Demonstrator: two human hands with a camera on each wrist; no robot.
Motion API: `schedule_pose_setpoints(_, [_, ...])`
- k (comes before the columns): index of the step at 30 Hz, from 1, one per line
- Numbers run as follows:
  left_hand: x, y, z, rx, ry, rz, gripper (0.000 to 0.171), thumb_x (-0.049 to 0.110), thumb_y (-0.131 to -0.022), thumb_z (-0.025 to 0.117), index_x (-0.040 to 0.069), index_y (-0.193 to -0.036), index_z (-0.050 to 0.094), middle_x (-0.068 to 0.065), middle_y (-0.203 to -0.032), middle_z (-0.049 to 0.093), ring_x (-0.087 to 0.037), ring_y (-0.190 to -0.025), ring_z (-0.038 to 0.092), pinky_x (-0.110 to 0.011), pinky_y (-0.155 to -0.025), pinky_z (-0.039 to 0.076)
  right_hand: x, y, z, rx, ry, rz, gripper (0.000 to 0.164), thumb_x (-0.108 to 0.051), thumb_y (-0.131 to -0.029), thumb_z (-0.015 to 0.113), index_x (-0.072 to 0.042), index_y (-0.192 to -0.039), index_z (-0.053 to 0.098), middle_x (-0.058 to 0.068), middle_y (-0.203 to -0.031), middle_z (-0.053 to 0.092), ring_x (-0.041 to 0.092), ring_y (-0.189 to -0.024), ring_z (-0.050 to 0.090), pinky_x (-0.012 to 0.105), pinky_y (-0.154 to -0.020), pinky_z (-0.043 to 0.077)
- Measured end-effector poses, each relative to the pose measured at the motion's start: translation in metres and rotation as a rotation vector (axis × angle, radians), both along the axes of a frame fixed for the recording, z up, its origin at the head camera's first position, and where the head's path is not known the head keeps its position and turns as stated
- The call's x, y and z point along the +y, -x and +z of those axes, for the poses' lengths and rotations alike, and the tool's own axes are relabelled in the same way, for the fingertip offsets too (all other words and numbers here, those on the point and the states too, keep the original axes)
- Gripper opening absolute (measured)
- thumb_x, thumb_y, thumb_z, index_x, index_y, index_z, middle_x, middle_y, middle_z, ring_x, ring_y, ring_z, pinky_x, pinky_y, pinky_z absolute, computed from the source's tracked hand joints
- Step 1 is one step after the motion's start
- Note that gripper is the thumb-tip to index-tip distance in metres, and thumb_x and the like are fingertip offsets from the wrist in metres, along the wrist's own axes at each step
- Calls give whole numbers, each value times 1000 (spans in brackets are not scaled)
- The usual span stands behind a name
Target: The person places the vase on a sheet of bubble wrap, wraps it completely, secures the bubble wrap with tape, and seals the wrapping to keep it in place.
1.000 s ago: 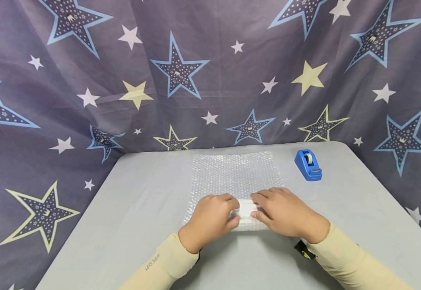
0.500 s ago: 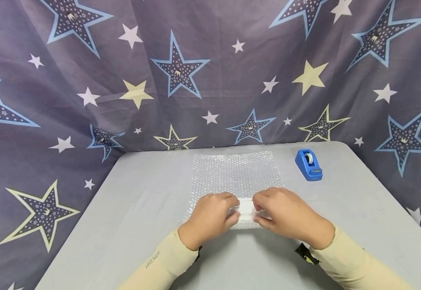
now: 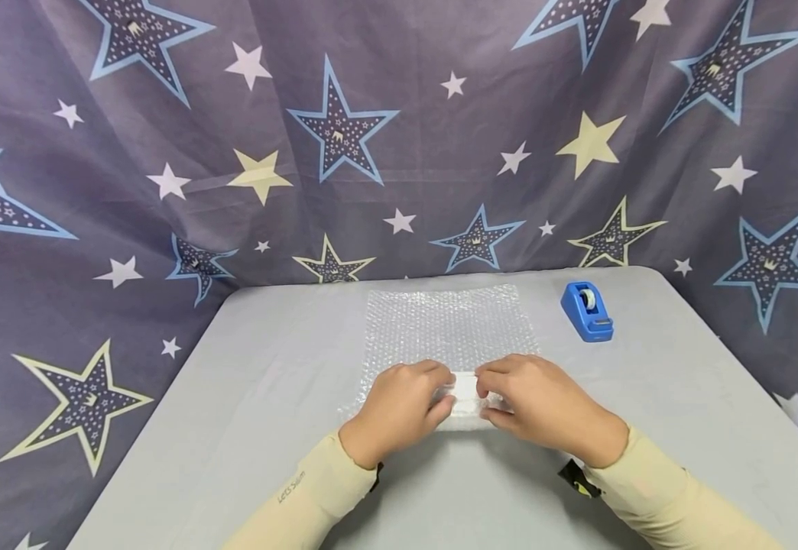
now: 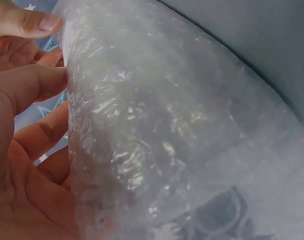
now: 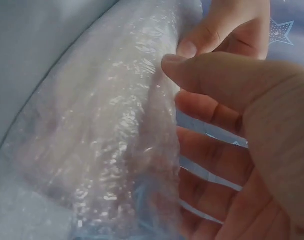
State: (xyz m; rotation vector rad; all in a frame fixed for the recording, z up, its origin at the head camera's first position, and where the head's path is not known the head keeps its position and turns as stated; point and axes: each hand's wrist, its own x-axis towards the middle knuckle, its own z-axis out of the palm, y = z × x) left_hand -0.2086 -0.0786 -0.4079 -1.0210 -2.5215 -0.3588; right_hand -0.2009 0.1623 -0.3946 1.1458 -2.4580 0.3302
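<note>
A sheet of clear bubble wrap (image 3: 447,328) lies flat on the table, its near end turned up around a white object (image 3: 466,386) whose kind cannot be told. My left hand (image 3: 402,405) grips the left end of this bundle, thumb on the near side and fingers over the far side. On the right end, my right hand (image 3: 543,401) holds it the same way with curled fingers. Close up in the left wrist view, the bubble wrap (image 4: 141,120) hides some fingertips. The right wrist view shows the thumb (image 5: 174,62) pressing the bubble wrap (image 5: 106,125).
A blue tape dispenser (image 3: 588,313) with a roll of tape stands at the back right of the grey-covered table (image 3: 268,367). Behind the table and along its sides hangs a dark curtain (image 3: 399,137) printed with stars.
The bundle has shifted slightly away from me along the sheet. My right fingers, reaching further over it a second ago, drew back and curled in. The tape dispenser stays in place.
</note>
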Motion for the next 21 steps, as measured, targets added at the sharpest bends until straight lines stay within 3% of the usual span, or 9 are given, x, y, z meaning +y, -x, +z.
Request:
schedule_pose_setpoints(12, [0, 1, -1, 1, 7, 16, 23, 28, -92, 71, 15, -110, 76, 2, -112, 77, -14, -100, 74, -39, -78, 59, 0, 4, -5, 32, 21, 20, 21, -24, -78, 87, -23, -88, 69, -13, -83, 67, 6, -71, 59, 35, -67, 53])
schedule_pose_setpoints(21, [0, 2, -2, -9, -6, 17, 23, 28, -92, 71, 15, -110, 76, 3, -112, 77, -13, -101, 74, -39, -79, 59, 0, 6, -7, 36, 55, 41, 18, -17, -77, 86, -24, -79, 69, -14, -81, 68, 2, -71, 62, 31, -68, 56])
